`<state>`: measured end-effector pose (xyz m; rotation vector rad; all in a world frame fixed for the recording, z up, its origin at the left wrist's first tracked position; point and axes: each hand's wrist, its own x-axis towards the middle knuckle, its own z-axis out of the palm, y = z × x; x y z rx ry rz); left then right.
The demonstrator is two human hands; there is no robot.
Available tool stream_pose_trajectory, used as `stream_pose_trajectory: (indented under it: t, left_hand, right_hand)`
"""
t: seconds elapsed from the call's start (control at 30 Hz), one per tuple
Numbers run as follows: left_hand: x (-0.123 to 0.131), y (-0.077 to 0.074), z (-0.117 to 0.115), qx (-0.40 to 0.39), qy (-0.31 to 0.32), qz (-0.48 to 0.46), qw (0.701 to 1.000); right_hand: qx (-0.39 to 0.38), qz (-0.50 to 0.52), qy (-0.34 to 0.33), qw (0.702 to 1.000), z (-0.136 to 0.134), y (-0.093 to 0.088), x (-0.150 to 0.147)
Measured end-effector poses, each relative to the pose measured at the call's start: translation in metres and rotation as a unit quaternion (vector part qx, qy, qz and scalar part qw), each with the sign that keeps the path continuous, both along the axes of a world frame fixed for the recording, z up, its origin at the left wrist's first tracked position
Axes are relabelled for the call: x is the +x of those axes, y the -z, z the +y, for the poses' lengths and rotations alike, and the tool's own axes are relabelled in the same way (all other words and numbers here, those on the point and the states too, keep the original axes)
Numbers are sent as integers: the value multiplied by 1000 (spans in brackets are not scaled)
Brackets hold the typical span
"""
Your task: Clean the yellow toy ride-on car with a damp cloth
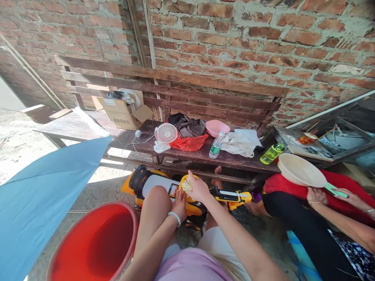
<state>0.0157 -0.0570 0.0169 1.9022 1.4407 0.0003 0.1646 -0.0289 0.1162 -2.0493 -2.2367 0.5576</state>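
Here, the yellow toy car [158, 181] sits just before my knees. My right hand [199, 190] clutches a pale cloth [186, 184] against its top; my left hand [179, 204] lies flat, unclenched, on its near side. A red bucket [88, 218] stands near left.

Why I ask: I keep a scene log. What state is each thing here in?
Right hand: closed on a pale cloth, pressed to the toy vehicle.
Left hand: open, resting on the toy vehicle.
Red tub: upright, empty.
Cardboard box: flaps open.
Water bottle: standing, capped.
Green bottle: lying on its side.
Umbrella: open.
Small fan: upright; spinning or not, cannot tell.
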Motion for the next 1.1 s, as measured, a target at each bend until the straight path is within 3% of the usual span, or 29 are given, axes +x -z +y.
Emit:
stream_pose_trajectory:
  t: [0.13,0.2,0.33,0.53,0.67,0.77,0.97,1.1]
  left_hand:
    - [0,3,1,3,18,13,1000]
    - [-1,4,1,5,18,22,1000]
    - [-2,7,-2,15,12,-5,1000]
    - [-2,7,-3,11,-1,-10,1000]
    - [-3,4,-3,7,1,-18,1000]
    - [-3,5,-4,13,3,-6,1000]
    - [0,11,1,39,-13,-11,999]
    - [-3,11,6,49,-21,-56,997]
  right_hand:
    - [-10,-58,-115,992,32,13,-13]
    - [-25,-56,-132,989,42,25,-13]
    - [-23,-36,-83,996,57,37,-3]
    - [-32,-48,37,998,62,37,13]
    - [-47,-62,139,987,43,39,22]
    - [-61,-86,165,981,13,41,23]
    - [-76,-84,128,985,-52,47,-13]
    - [-93,-68,71,991,-69,47,-33]
